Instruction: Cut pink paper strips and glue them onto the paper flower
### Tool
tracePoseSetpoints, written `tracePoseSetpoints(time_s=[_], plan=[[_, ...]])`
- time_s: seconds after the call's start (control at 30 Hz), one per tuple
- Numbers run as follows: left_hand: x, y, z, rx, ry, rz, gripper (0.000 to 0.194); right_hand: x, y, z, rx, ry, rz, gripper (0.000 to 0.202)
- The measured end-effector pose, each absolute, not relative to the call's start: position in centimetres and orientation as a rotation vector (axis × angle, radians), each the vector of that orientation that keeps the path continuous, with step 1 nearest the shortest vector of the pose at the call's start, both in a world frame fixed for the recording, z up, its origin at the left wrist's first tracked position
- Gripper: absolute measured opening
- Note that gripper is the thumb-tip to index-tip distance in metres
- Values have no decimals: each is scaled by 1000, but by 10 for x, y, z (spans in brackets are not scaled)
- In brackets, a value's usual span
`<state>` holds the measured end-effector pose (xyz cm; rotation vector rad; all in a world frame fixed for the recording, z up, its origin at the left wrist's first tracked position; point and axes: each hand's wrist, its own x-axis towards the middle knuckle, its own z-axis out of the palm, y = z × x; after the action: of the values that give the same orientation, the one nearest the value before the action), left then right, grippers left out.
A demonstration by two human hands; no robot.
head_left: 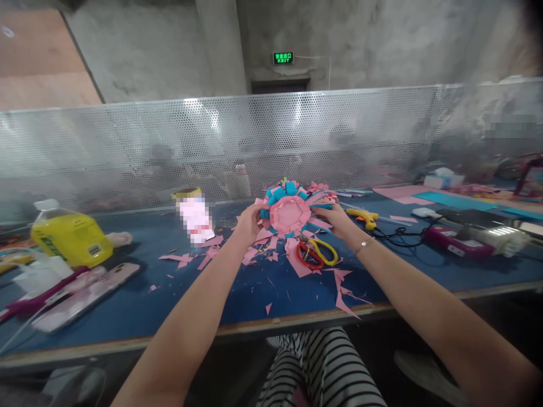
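Note:
A pink and blue paper rosette (290, 215) is tilted up above the middle of the table, its round pink centre facing me. Looped blue strips ring its upper edge. My left hand (250, 221) is closed on its left edge, with fingers partly hidden behind the paper. On the other side, my right hand (336, 219) grips the blue strips at the rosette's right edge. Just below lies a pair of scissors (316, 252) with one red and one yellow handle. Pink paper scraps (251, 254) are strewn around and under the rosette.
To the right are a yellow glue gun (363, 217) with a black cord, a purple device (458, 242) and pink and blue sheets (441, 199). A yellow-liquid bottle (74, 234) and pink phone (91, 294) lie left. A perforated metal screen (139, 152) closes the table's back.

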<state>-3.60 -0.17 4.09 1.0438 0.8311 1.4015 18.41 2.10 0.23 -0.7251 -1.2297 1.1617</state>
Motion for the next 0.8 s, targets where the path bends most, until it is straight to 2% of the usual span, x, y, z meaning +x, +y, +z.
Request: tracePoseSetpoints(time_s=[0.23, 0.8], plan=[[-38, -4, 42, 1105, 835, 1326, 31, 192, 24, 2, -770, -1216, 1176, 21], [-37, 2, 36, 1371, 929, 1452, 22, 197, 31, -2, -789, -1238, 1149, 22]])
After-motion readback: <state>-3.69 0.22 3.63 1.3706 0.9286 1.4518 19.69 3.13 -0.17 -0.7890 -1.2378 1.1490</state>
